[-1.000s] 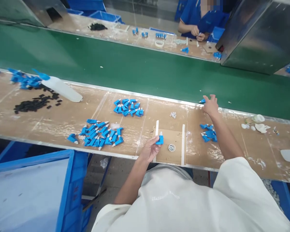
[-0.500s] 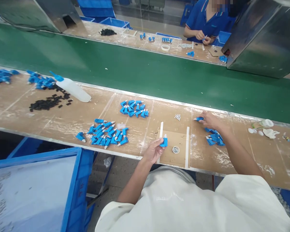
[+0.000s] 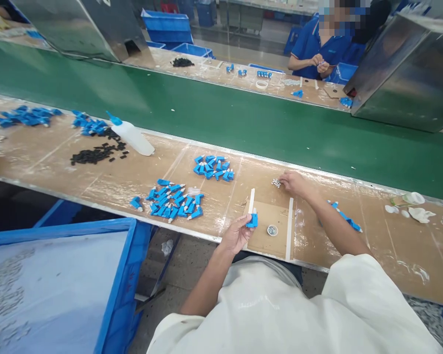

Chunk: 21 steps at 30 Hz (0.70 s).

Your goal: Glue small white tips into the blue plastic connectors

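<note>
Left hand [image 3: 236, 235] pinching a small blue plastic connector [image 3: 252, 219] upright at the near edge of the brown surface [image 3: 96, 177], seven o'clock of the taped cardboard square [image 3: 271, 219]. Right hand [image 3: 293, 183] curled narrow, fingertips on the little heap of silvery metal bits [image 3: 276, 183] at twelve o'clock. Best to pick a single bit cleanly, connector kept steady.

Two hands work at the bench, the left hand [image 3: 236, 235] and the right hand [image 3: 293, 183]. One squeeze bottle [image 3: 133, 137] lies at upper left. Two white strips [image 3: 290, 227] sit centre. One person [image 3: 327, 46] sits at upper right.
</note>
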Tool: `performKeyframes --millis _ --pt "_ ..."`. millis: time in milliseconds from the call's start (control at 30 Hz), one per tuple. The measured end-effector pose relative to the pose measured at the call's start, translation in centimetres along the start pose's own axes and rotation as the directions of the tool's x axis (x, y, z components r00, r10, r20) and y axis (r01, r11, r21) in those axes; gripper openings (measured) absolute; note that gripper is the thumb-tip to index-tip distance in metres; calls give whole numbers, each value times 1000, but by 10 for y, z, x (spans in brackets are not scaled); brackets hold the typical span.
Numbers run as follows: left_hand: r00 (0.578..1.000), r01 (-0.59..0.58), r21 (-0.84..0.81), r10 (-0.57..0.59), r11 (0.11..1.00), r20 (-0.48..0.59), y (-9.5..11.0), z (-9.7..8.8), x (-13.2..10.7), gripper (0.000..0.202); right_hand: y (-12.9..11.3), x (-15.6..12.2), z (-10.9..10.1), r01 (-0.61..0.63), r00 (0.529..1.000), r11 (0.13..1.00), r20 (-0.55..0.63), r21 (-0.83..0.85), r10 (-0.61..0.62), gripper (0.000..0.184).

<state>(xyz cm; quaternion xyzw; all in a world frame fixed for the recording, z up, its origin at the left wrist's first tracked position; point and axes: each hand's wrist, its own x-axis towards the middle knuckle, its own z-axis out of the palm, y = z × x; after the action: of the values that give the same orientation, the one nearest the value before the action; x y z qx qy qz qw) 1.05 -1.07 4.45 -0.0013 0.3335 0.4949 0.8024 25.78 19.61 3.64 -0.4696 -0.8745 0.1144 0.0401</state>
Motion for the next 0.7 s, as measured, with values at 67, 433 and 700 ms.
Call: performKeyframes --millis 67,433,700 --pt "1000 5 -2 -5 1000 3 1 -2 -1 19 1 0 4 -6 1000 1000 17 -28 7 32" --pt "1000 -15 -39 14 999 -20 2 -6 -1 19 6 14 10 -31 998 996 47 -84 35 24" --pt "999 -19 -50 17 999 -39 4 -7 0 18 9 23 5 -5 999 995 49 -97 10 29"
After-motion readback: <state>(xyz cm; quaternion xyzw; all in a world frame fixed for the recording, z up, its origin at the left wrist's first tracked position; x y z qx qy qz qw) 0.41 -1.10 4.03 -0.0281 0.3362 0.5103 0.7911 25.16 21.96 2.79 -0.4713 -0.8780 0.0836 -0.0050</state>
